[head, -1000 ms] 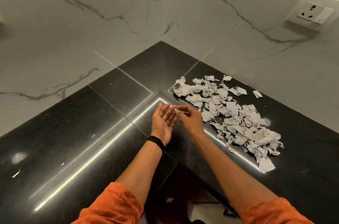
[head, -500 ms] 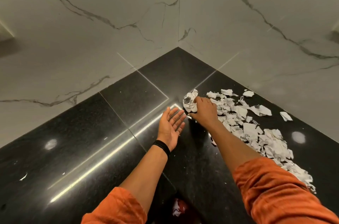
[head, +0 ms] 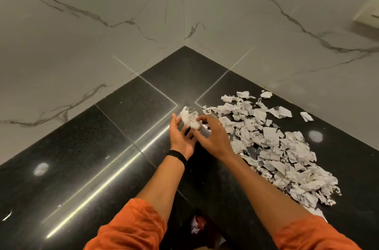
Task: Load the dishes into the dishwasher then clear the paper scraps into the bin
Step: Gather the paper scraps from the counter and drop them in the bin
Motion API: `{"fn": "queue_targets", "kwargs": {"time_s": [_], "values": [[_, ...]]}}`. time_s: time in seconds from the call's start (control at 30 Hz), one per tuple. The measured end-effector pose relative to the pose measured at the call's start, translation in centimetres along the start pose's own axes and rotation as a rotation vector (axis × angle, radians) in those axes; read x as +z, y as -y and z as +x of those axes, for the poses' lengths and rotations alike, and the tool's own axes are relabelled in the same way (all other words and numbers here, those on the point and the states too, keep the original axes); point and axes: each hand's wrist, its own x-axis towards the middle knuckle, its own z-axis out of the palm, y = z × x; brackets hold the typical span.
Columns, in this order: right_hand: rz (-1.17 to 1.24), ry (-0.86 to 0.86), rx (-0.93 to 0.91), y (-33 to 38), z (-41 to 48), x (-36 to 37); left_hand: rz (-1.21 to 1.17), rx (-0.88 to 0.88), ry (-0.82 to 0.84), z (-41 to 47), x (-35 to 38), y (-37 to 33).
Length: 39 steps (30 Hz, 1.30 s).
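Note:
A long pile of torn white paper scraps (head: 276,147) lies on the right arm of the black corner countertop (head: 114,147). Just left of the pile's near end, my left hand (head: 181,138) is held palm up with its fingers fairly straight, and a crumpled paper wad (head: 189,119) rests on its fingertips. My right hand (head: 214,137) reaches over from the right, and its thumb and forefinger pinch that wad. Down between my forearms a bin (head: 198,227) shows, dark, with red and white bits inside. No dishes or dishwasher are in view.
Marble walls (head: 92,44) close the corner behind the countertop. A wall socket (head: 367,16) sits at the upper right edge. The counter's inner front edge runs beneath my forearms, above the bin.
My right hand took a crumpled wad from the pile's near end and brought it onto my left hand's fingertips. The camera tilted slightly, and the left hand stayed palm up.

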Motion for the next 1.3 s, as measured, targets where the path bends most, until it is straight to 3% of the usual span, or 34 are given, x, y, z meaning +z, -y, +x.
{"fn": "queue_targets", "kwargs": {"time_s": [0.13,0.27,0.37,0.6,0.77,0.87,1.03,1.2,1.3], "values": [[-0.146,0.054,-0.114,0.6,-0.4,0.4,-0.111,-0.065,0.108,0.9,0.0,-0.1],[-0.018,-0.061,0.039,0.3,1.9,-0.5,-0.157,-0.059,0.106,1.7,0.1,-0.5],[-0.093,-0.083,0.13,-1.4,4.7,-1.5,-0.15,-0.039,0.093,2.3,0.2,-1.2],[-0.53,0.269,0.132,-5.7,9.8,-0.5,-0.102,-0.006,0.055,4.2,-0.4,-2.4],[-0.65,0.281,-0.039,-6.4,9.0,0.6,-0.1,-0.032,0.059,5.3,-0.4,-2.2],[-0.538,0.191,0.032,-6.1,8.1,0.3,-0.117,-0.06,0.059,5.3,-0.3,-1.6],[-0.056,-0.121,0.271,-3.1,6.4,-1.4,-0.137,-0.065,0.046,4.9,0.2,-0.8],[0.178,-0.104,0.178,1.4,4.1,-1.6,-0.106,-0.08,0.051,4.5,0.9,0.0],[0.112,-0.028,0.102,2.2,2.5,-0.3,-0.11,-0.099,0.067,3.6,1.4,0.2]]}}
